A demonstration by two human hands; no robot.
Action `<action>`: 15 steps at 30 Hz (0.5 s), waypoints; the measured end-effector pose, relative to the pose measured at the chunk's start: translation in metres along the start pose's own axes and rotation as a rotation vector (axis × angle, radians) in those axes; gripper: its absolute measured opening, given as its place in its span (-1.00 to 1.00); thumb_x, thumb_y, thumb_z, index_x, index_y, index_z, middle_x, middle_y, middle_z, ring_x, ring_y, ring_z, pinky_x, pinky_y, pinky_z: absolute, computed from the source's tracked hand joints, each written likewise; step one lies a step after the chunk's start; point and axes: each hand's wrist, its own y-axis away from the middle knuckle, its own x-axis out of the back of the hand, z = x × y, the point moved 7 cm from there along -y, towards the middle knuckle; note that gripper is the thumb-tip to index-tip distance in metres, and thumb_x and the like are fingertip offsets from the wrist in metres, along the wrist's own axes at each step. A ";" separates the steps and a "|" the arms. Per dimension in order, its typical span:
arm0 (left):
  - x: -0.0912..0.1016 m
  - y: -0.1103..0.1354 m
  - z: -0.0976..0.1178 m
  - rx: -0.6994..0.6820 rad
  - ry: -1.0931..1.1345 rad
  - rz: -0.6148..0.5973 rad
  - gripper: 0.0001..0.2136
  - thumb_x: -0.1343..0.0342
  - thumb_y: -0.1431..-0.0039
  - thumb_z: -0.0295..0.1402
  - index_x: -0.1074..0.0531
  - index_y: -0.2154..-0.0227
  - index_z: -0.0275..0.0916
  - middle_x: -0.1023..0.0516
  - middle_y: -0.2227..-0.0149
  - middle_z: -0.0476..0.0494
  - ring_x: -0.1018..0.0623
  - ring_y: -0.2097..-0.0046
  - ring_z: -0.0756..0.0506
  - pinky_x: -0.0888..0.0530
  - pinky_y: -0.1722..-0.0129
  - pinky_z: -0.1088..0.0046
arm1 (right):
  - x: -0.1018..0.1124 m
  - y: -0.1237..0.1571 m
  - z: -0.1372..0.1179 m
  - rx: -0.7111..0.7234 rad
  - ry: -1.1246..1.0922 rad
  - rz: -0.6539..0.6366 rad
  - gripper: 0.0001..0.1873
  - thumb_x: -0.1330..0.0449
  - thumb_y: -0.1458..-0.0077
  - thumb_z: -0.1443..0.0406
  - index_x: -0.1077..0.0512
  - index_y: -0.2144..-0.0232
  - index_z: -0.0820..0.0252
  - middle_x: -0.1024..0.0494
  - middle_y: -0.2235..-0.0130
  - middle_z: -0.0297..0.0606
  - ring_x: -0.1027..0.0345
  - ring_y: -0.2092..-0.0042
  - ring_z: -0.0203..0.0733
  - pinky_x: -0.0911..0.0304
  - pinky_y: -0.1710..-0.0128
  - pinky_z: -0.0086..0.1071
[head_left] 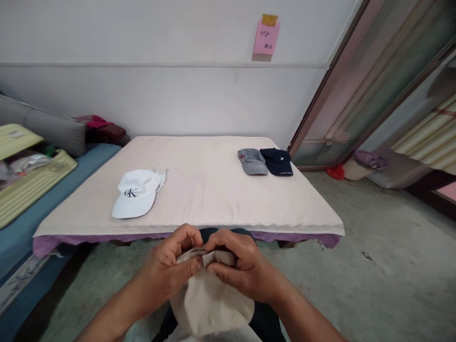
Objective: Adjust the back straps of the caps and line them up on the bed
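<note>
A beige cap (213, 304) hangs over my lap, its crown facing down toward me. My left hand (174, 263) pinches the band at its back from the left. From the other side my right hand (238, 261) grips the strap (213, 257), thumb and fingers closed on it. The two hands nearly meet at the strap; whether it is fastened there I cannot tell.
On the pale covered table (199, 204), a white cap (137, 192) lies at left. A grey cap (252, 161) and a navy cap (277, 162) sit side by side at right. Left stands a blue bench (89, 164) with a yellow case (39, 185). A pink note (266, 38) hangs on the wall.
</note>
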 end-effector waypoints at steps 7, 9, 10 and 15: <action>0.008 0.000 0.011 -0.205 -0.340 0.087 -0.97 -0.02 -0.19 -0.36 -0.34 0.35 -0.16 -0.36 0.31 -0.04 -0.37 0.21 -0.08 -0.27 0.27 0.45 | 0.000 -0.001 -0.002 0.110 0.062 0.035 -0.72 -0.17 -0.05 0.44 -0.35 0.15 0.16 -0.45 0.32 -0.31 -0.28 0.34 -0.31 -0.19 0.29 -0.45; 0.007 -0.002 0.012 -0.230 -0.372 0.063 -0.94 0.00 -0.19 -0.39 -0.33 0.39 -0.18 -0.34 0.33 -0.04 -0.36 0.23 -0.08 -0.27 0.26 0.44 | -0.001 0.000 0.000 0.113 0.085 0.035 -0.71 -0.16 -0.05 0.45 -0.35 0.14 0.15 -0.45 0.32 -0.31 -0.28 0.35 -0.31 -0.19 0.30 -0.45; 0.006 -0.003 0.012 -0.220 -0.364 0.048 -0.94 0.00 -0.19 -0.38 -0.32 0.40 -0.18 -0.33 0.34 -0.04 -0.35 0.25 -0.07 -0.27 0.27 0.44 | -0.001 0.000 0.001 0.108 0.097 0.033 -0.71 -0.15 -0.05 0.45 -0.35 0.15 0.15 -0.45 0.32 -0.31 -0.28 0.35 -0.31 -0.19 0.31 -0.45; 0.003 -0.005 0.006 -0.059 -0.231 -0.059 -0.84 0.00 -0.20 -0.23 -0.31 0.39 -0.20 -0.27 0.38 -0.02 -0.29 0.33 -0.05 -0.25 0.36 0.47 | -0.005 -0.001 0.003 0.091 0.121 0.008 -0.73 -0.13 -0.03 0.44 -0.35 0.17 0.14 -0.45 0.35 -0.33 -0.28 0.37 -0.32 -0.17 0.34 -0.46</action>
